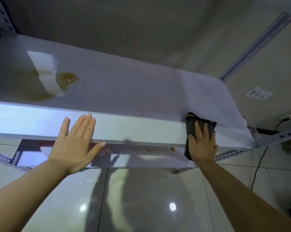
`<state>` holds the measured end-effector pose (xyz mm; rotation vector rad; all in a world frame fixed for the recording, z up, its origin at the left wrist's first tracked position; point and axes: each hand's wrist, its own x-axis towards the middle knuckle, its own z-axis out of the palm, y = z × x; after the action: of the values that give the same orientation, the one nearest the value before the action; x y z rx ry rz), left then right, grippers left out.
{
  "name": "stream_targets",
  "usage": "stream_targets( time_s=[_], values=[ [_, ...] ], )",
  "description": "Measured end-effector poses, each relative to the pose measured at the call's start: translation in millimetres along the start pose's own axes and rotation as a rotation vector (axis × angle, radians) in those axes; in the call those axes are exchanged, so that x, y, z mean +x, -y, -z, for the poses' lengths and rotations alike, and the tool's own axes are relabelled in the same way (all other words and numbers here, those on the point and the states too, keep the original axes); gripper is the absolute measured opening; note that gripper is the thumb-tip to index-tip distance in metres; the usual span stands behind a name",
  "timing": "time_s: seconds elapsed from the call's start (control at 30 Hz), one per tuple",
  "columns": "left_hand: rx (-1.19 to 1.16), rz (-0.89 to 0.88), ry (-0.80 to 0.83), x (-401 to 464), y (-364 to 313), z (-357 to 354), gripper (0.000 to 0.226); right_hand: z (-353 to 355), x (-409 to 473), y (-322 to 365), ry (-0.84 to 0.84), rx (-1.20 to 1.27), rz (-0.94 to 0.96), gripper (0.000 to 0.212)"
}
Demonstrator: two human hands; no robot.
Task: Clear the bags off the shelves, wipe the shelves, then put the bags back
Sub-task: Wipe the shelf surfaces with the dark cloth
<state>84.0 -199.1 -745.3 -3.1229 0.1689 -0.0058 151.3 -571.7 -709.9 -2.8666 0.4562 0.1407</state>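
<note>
A white metal shelf [133,84] fills the upper middle of the head view, with no bags on it. A brown liquid stain [66,79] and a white paper towel [46,71] lie on its left part. My right hand [202,144] presses a dark grey cloth [191,124] flat against the shelf's front right edge. My left hand [76,143] is open with fingers spread, palm against the shelf's front lip. A lower shelf [149,158] beneath shows brown droplets [151,149].
Perforated metal uprights [257,46] frame the rack at the right. A paper label [258,94] is stuck to the wall on the right. A black cable [258,164] hangs down at the right. Glossy floor tiles [141,198] lie below.
</note>
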Motion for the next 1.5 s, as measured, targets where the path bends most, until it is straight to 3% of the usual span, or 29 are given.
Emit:
stream_targets(
  time_s=[0.1,0.23,0.37,0.53,0.6,0.7,0.77,0.97,1.2,1.27,1.37,1.43,1.5],
  values=[
    [-0.018,-0.005,-0.003,1,0,-2,0.088,-8,-10,33,0.01,0.009,-0.035,0.056],
    [-0.021,-0.01,0.008,2,0,-1,0.093,-34,-42,94,-0.145,-0.074,0.229,0.053],
    [-0.014,0.0,0.033,0,-1,3,0.092,-45,-73,151,0.006,-0.112,0.44,0.06],
    [0.012,-0.014,0.08,0,0,10,0.091,-41,-41,139,0.101,-0.188,0.786,0.06],
    [0.02,-0.008,0.083,0,-1,10,0.091,-38,-21,126,0.063,-0.143,0.713,0.06],
    [-0.01,0.003,0.074,0,-1,14,0.091,-35,-6,123,-0.013,-0.043,0.442,0.057],
    [-0.041,0.004,0.046,-3,-1,15,0.091,-33,-2,133,0.027,-0.028,0.326,0.056],
    [-0.081,0.051,0.028,-29,19,17,0.073,-34,-27,180,0.096,-0.013,0.171,0.055],
    [-0.191,0.219,-0.046,-51,86,17,0.071,-64,-71,268,0.187,-0.111,0.564,0.061],
    [-0.183,0.286,-0.051,-52,108,15,0.076,-64,-73,265,0.136,-0.129,0.777,0.061],
    [-0.13,0.377,-0.047,-41,142,17,0.088,-63,-57,246,0.014,-0.171,1.22,0.022],
    [-0.128,0.438,-0.032,-33,164,21,0.1,-58,-42,244,0.129,-0.194,1.208,0.039],
    [-0.135,0.473,-0.001,-32,180,22,0.112,-60,-42,247,0.179,-0.14,0.982,0.063]
  ],
)
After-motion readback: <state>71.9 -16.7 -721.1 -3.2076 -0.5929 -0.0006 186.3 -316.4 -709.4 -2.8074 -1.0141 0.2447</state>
